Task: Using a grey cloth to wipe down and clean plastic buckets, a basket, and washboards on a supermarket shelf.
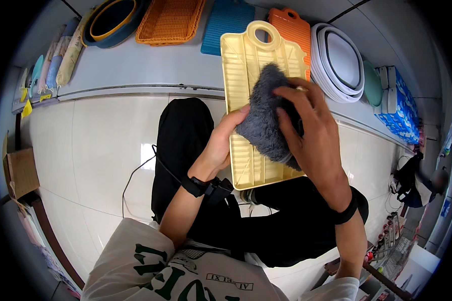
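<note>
A pale yellow washboard (239, 65) is tilted up over my knees, its ribbed, hollow-looking side toward me and its ring handle at the far end. My left hand (220, 143) grips the board's left edge, thumb over the front and the other fingers mostly hidden behind it. Against the board's middle lies a fluffy dark grey cloth (266, 120). Bunched under the bent fingers of my right hand (310, 133), the cloth is pressed to the board's surface. My left thumb tip reaches the cloth's left edge.
Along the grey shelf (125, 75) ahead stand a wicker basket (168, 22), a blue washboard (221, 22), an orange washboard (291, 30), white basins (344, 60), dark basins (110, 25) and a blue patterned box (404, 105). A cardboard box (22, 170) is at left; a cable (125, 188) crosses the tiled floor.
</note>
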### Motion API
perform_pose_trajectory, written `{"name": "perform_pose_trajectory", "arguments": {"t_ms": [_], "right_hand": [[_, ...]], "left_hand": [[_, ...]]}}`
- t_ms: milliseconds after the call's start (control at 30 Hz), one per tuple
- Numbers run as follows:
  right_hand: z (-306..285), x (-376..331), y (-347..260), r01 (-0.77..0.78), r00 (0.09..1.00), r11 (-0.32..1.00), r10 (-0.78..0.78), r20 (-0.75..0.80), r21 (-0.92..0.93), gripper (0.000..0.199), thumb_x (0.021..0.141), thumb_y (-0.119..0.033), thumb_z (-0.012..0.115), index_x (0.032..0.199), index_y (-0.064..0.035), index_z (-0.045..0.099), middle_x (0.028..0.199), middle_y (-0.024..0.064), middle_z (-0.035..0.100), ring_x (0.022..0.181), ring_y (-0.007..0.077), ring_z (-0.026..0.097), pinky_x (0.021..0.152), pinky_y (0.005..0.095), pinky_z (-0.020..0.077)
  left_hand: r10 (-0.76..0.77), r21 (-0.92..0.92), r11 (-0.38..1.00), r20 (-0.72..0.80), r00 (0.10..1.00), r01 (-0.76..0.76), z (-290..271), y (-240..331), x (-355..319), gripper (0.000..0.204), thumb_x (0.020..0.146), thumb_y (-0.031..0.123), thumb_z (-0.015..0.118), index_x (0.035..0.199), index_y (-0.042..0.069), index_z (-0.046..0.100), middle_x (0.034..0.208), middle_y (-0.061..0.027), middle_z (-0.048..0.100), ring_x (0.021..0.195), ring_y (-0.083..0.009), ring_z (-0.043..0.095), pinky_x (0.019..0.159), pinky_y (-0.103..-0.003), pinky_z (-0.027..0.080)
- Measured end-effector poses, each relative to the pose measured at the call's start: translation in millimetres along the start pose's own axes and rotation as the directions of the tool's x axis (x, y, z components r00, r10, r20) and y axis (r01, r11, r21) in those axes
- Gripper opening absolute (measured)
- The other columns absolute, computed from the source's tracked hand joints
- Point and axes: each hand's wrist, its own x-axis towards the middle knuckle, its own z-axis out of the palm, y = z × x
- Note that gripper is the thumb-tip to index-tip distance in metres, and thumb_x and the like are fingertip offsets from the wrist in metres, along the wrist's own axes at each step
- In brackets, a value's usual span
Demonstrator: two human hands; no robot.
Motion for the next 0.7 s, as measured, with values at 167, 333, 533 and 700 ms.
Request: {"name": "perform_pose_trajectory", "arguments": {"t_ms": [167,333,533,700], "right_hand": [[0,-7,-4,0.173,0.954,0.965,-0.114,0.277,-0.199,0.091,0.078,-0.049,0.085,0.150,-0.0078,0.049,0.153,0.0209,0.048,0.126,0.0431,0.058,0.106,0.0494,0.0483],[-6,0,6,0.104,0.942,0.981,-0.045,0.332,-0.162,0.084,0.079,-0.019,0.085,0.151,-0.0082,0.044,0.132,0.0216,0.063,0.109,0.0402,0.064,0.097,0.0480,0.0520],[-23,21,16,-0.024,0.999,0.990,0.020,-0.028,-0.139,0.036,0.090,-0.012,0.076,0.119,-0.0075,0.055,0.086,0.0184,0.073,0.076,0.0390,0.073,0.063,0.0416,0.0563],[-43,27,21,-0.167,0.984,0.958,0.176,0.016,-0.235,0.018,0.091,-0.018,0.074,0.103,-0.0049,0.069,0.081,0.0185,0.074,0.073,0.0367,0.073,0.064,0.0435,0.0562]], "left_hand": [[0.007,0.090,0.996,-0.178,0.984,0.009,0,-1,3,0.045,0.106,0.030,0.049,0.138,-0.001,0.056,0.127,-0.0137,0.069,0.109,-0.0239,0.069,0.097,-0.039,0.056],[-0.008,0.230,0.971,-0.217,0.976,0.059,10,8,6,0.040,0.105,0.027,0.051,0.132,-0.001,0.060,0.118,-0.0106,0.071,0.103,-0.0206,0.070,0.090,-0.036,0.057],[0.218,0.600,0.786,-0.041,0.975,-0.150,4,0,11,0.066,0.100,0.000,0.050,0.161,0.003,0.026,0.150,-0.0129,0.050,0.139,-0.0183,0.047,0.116,-0.031,0.035],[0.177,0.795,0.566,0.141,0.974,-0.218,9,-8,12,0.055,0.109,0.014,0.049,0.159,0.003,0.031,0.151,-0.0167,0.051,0.141,-0.0246,0.049,0.116,-0.035,0.036]]}}
